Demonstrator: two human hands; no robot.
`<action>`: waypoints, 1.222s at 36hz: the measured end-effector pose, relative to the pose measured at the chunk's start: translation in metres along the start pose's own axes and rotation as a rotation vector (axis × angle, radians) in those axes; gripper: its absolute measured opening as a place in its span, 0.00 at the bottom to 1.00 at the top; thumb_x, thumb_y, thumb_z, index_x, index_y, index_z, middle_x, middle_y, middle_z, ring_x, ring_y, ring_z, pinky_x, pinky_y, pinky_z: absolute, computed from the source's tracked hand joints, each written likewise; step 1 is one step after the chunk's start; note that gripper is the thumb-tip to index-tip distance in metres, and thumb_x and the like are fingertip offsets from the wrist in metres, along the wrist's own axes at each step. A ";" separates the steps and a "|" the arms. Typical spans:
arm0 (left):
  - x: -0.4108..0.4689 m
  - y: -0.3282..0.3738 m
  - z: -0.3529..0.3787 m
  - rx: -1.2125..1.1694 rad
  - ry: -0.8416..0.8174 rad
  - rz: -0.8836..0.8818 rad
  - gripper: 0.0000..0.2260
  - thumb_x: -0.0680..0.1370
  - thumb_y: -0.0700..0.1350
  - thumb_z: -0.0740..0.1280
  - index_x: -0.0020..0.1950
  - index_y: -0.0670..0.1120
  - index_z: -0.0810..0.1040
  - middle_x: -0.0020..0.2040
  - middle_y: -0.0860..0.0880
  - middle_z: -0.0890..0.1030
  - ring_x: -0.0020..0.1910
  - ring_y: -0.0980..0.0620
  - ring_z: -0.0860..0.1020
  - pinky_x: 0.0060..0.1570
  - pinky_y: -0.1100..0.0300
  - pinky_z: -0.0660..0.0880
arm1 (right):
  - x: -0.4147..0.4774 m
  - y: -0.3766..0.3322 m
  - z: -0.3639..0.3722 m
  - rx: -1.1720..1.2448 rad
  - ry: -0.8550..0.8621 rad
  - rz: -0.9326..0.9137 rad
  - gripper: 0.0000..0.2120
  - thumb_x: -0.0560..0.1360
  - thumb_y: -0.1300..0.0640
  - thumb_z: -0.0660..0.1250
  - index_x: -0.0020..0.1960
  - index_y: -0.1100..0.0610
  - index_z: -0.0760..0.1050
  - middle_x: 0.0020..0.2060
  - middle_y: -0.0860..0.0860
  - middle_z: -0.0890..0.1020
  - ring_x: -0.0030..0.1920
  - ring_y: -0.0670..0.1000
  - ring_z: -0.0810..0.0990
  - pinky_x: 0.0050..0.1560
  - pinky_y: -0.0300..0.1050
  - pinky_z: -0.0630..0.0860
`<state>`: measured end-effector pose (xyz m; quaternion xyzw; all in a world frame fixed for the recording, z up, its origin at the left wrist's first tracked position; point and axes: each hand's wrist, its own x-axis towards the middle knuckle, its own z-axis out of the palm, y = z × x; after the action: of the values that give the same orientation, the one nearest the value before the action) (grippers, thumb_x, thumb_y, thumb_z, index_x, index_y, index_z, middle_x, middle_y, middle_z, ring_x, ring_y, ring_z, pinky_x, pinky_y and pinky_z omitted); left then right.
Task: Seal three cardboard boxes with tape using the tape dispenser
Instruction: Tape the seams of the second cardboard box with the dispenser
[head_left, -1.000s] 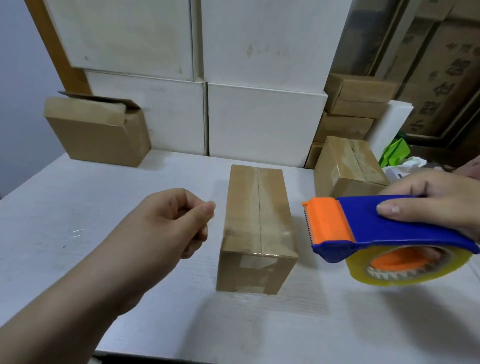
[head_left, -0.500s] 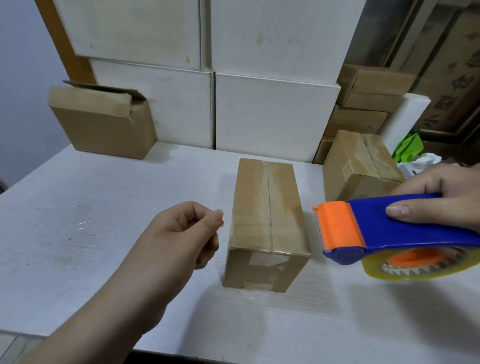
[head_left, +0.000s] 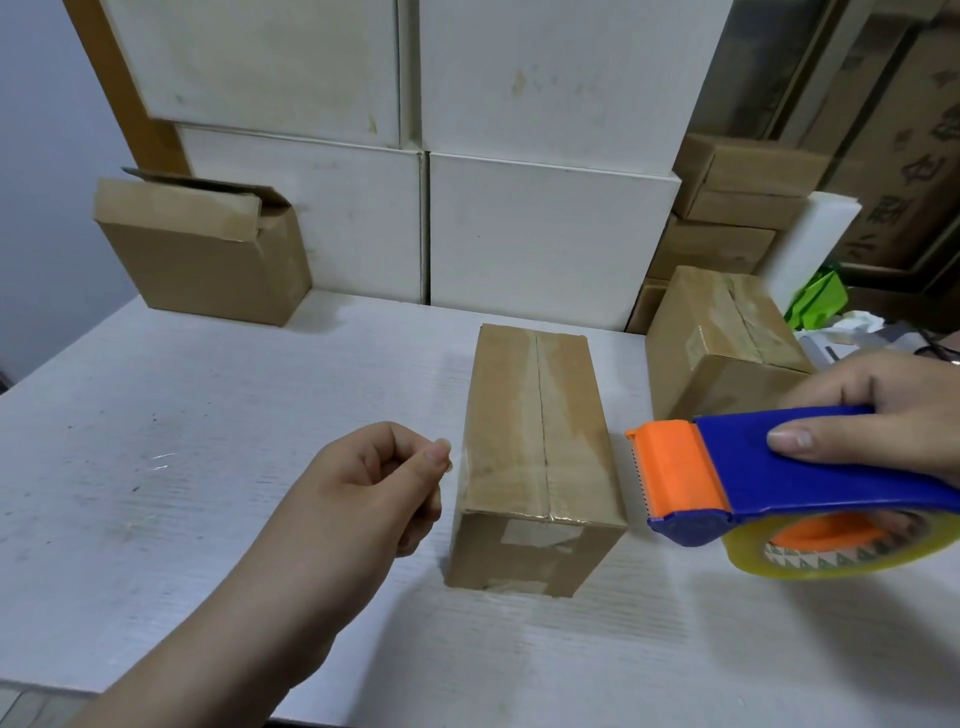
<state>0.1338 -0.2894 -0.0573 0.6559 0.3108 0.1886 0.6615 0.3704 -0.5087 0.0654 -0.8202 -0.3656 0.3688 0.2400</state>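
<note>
A narrow brown cardboard box (head_left: 535, 457) stands in the middle of the white table (head_left: 208, 441), with clear tape along its top seam. Just to its left, my left hand (head_left: 363, 499) hovers with fingers curled and thumb against forefinger; I see nothing in it. My right hand (head_left: 883, 415) grips a blue and orange tape dispenser (head_left: 779, 478) with a clear tape roll, held above the table to the right of the box, cutter facing it. A second taped box (head_left: 722, 332) sits behind the dispenser. A third box (head_left: 202, 260) at the back left has a raised flap.
Large white cartons (head_left: 545, 234) are stacked against the back of the table. More brown boxes (head_left: 743, 187) are piled at the back right, beside a green bag (head_left: 818, 301) and crumpled paper. The table's near edge runs along the bottom of the view.
The view has shifted slightly. Both hands and the dispenser keep nearly the same places beside the middle box.
</note>
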 end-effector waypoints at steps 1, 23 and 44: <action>0.000 -0.001 0.000 -0.001 0.001 0.003 0.12 0.82 0.47 0.68 0.44 0.40 0.78 0.29 0.50 0.74 0.26 0.53 0.67 0.35 0.58 0.66 | 0.000 0.001 0.000 0.005 -0.001 -0.002 0.41 0.47 0.16 0.70 0.43 0.47 0.89 0.38 0.54 0.89 0.38 0.54 0.88 0.41 0.47 0.82; -0.008 -0.016 0.019 0.116 0.002 0.089 0.12 0.82 0.56 0.61 0.41 0.54 0.75 0.30 0.58 0.72 0.30 0.58 0.69 0.39 0.61 0.68 | 0.020 0.024 0.006 0.004 -0.023 -0.033 0.40 0.50 0.17 0.71 0.42 0.51 0.88 0.37 0.56 0.88 0.37 0.56 0.87 0.40 0.46 0.81; 0.003 0.024 0.054 1.297 -0.251 0.730 0.51 0.71 0.80 0.53 0.84 0.49 0.55 0.85 0.52 0.55 0.84 0.52 0.53 0.80 0.52 0.53 | 0.021 0.029 0.004 0.020 -0.056 -0.058 0.38 0.51 0.18 0.71 0.41 0.50 0.87 0.37 0.55 0.89 0.36 0.52 0.87 0.39 0.42 0.80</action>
<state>0.1751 -0.3261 -0.0368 0.9917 0.0446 0.0989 0.0685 0.3891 -0.5099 0.0342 -0.7961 -0.3922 0.3880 0.2486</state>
